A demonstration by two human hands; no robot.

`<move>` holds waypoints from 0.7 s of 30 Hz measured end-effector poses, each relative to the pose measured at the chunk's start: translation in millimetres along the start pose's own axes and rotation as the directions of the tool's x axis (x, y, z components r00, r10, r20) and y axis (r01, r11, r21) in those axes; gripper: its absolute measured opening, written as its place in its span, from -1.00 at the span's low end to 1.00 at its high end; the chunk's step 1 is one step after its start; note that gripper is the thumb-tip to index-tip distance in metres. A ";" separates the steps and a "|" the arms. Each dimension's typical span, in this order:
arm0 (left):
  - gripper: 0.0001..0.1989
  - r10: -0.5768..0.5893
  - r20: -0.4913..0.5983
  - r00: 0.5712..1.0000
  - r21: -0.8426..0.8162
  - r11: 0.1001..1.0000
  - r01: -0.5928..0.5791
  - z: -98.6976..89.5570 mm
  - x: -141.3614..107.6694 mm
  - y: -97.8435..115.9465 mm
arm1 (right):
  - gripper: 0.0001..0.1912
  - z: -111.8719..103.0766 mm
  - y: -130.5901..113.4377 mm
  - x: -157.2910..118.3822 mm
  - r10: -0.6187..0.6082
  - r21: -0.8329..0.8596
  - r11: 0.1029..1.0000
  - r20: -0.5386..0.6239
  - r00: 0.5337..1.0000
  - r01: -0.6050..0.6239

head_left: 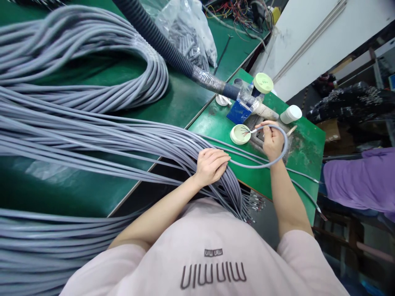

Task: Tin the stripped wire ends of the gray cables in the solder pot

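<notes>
My right hand (273, 140) pinches a grey cable (285, 144) close to its stripped end, and the cable loops around the wrist side of the hand. Several thin dark and red wires (245, 131) fan out from that end, over a small round pale tub (237, 135). Whether the wire tips touch what is in the tub I cannot tell. My left hand (212, 165) is closed over the bundle of grey cables (182, 142) at the table's edge, fingers curled around the looped cable's run. Below it, the bundle's stripped ends (254, 202) hang down.
A ribbed dark hose (173, 49) crosses above the green table (197, 96) to a blue box (239, 112). Behind it stand a lidded jar (263, 83) and a white tub (291, 114). Coiled grey cables (92, 37) cover the left. A person in purple (361, 181) is at right.
</notes>
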State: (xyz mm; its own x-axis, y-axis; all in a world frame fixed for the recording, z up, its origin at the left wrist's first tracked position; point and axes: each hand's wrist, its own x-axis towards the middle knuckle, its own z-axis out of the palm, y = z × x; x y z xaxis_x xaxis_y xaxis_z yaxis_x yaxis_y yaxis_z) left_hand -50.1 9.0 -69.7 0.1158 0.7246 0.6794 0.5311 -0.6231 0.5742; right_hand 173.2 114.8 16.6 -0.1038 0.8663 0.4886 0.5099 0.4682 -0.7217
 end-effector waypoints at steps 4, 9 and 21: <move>-0.78 -0.006 -0.023 1.000 0.008 1.000 0.006 -0.7 0.7 1.3 | -0.77 -26.4 1.2 3.8 -0.002 -0.046 0.999 -0.109 0.994 -0.003; -0.73 -0.006 -0.093 0.996 0.016 1.000 0.008 -0.9 1.7 3.6 | -0.77 -62.4 28.3 0.7 0.017 -0.111 0.993 -0.226 0.974 -0.043; -0.69 0.020 -0.091 0.996 0.066 0.998 -0.014 -0.6 0.9 1.6 | -0.81 -91.8 81.3 4.4 0.011 -0.210 0.974 -0.335 0.942 -0.086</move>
State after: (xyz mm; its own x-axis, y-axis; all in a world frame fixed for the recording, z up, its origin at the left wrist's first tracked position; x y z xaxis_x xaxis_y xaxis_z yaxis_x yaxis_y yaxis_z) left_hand -49.7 8.5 -67.9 0.0499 0.6822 0.7295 0.5836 -0.6127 0.5330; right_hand 292.6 140.6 5.0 0.1934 0.7629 0.6169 0.6849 0.3452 -0.6416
